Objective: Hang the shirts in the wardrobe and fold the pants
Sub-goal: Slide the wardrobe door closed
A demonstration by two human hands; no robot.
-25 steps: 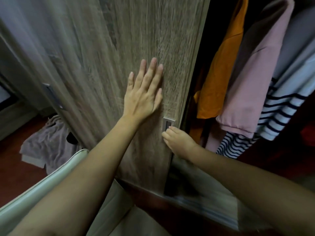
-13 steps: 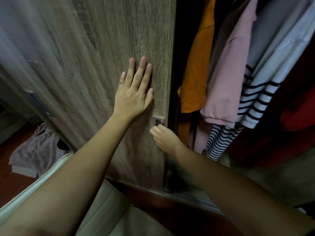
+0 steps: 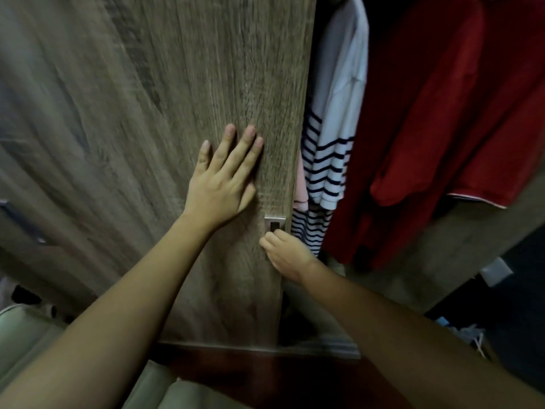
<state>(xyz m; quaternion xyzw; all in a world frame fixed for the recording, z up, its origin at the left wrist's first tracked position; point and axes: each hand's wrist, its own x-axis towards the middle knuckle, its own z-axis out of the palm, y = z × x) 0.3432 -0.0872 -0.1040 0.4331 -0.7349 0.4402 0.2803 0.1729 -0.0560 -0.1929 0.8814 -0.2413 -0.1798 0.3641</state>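
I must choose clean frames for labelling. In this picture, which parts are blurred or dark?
Head view: motion blur streaks the grey-brown wooden wardrobe door, most at its left; head view: the left hand flat on it looks sharper; head view: the right hand hooking the silver recessed handle is slightly blurred, the red hanging shirt dim and soft.

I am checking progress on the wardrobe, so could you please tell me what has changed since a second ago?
The wardrobe door has slid right, hiding the orange shirt and all but a sliver of the pink shirt; its edge is now beside the striped shirt. A red garment has come into view. Unchanged: the left hand lies flat on the door, the right hand hooks the handle.
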